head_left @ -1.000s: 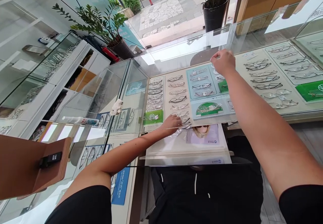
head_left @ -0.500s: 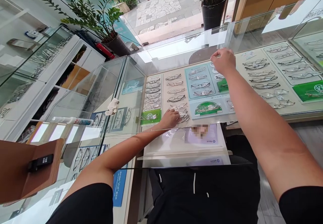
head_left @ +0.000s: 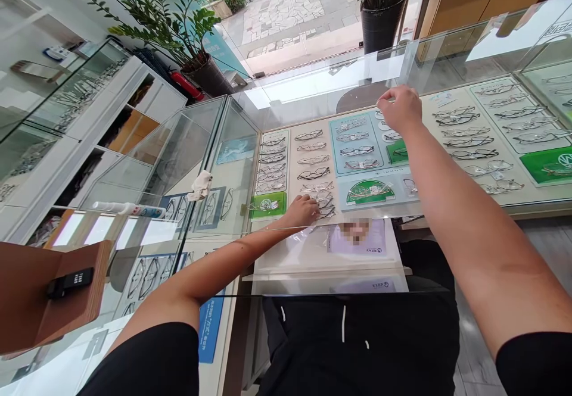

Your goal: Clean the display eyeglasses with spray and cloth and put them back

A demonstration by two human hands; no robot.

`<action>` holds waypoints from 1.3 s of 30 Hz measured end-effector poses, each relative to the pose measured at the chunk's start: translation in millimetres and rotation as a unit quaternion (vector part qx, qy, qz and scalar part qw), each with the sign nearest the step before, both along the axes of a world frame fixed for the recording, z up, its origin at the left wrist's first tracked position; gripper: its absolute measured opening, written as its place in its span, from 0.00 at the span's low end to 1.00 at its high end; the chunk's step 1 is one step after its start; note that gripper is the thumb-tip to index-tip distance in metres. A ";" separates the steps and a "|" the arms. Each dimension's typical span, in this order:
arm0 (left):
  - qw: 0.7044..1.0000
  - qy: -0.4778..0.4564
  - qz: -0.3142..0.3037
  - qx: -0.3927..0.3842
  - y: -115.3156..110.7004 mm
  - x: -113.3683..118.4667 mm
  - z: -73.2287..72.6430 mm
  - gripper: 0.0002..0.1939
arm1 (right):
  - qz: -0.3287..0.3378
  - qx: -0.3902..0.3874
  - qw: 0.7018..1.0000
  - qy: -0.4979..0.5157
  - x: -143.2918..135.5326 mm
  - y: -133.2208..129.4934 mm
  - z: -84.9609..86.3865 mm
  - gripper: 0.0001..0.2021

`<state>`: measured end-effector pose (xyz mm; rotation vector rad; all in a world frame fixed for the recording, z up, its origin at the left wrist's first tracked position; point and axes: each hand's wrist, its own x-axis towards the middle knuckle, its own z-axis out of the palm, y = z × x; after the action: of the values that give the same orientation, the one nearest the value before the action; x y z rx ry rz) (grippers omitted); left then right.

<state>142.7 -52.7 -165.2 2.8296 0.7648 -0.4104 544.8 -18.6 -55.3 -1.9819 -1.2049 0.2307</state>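
Observation:
Beneath the glass top of the display case [head_left: 295, 119], eyeglasses lie in rows on a pale tray. My left hand [head_left: 302, 211] is inside the case at the near end of one column, its fingers curled on a pair of eyeglasses [head_left: 328, 212]. Farther right, my right hand [head_left: 402, 109] is near the far edge of the tray, thumb and fingers pinched together. What that pinch holds, if anything, does not show. Between the hands lies a light blue display card [head_left: 356, 146] with several eyeglasses. A green oval card [head_left: 370, 192] sits closer to me.
A crumpled white tissue [head_left: 201, 185] and a white tube [head_left: 128, 209] rest on the glass to the left. A brown stand [head_left: 71, 324] is at the lower left. Potted plants [head_left: 205, 74] stand beyond the case. Below the tray is a purple card [head_left: 370, 242].
The view has shifted slightly. Both hands keep almost the same places and poses, with the left one still at the same eyeglasses.

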 end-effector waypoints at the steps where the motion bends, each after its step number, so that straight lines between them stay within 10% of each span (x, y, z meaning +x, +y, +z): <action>1: 1.000 0.001 0.002 0.001 2.1 0.3 0.0 0.13 | 0.001 0.003 1.000 0.002 0.6 0.4 -0.6 0.10; 21: 0.999 -0.002 0.030 0.042 35.5 13.7 4.8 0.15 | 0.003 -0.016 0.999 -0.028 2.1 2.2 -4.1 0.11; 39: 0.998 0.000 0.050 0.026 10.5 -5.2 5.4 0.11 | -0.004 0.019 1.000 0.000 0.7 1.8 -5.0 0.11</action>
<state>137.5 -42.1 -159.8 2.8242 0.9271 -0.3809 545.5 -16.8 -60.2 -1.9538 -1.1926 0.2031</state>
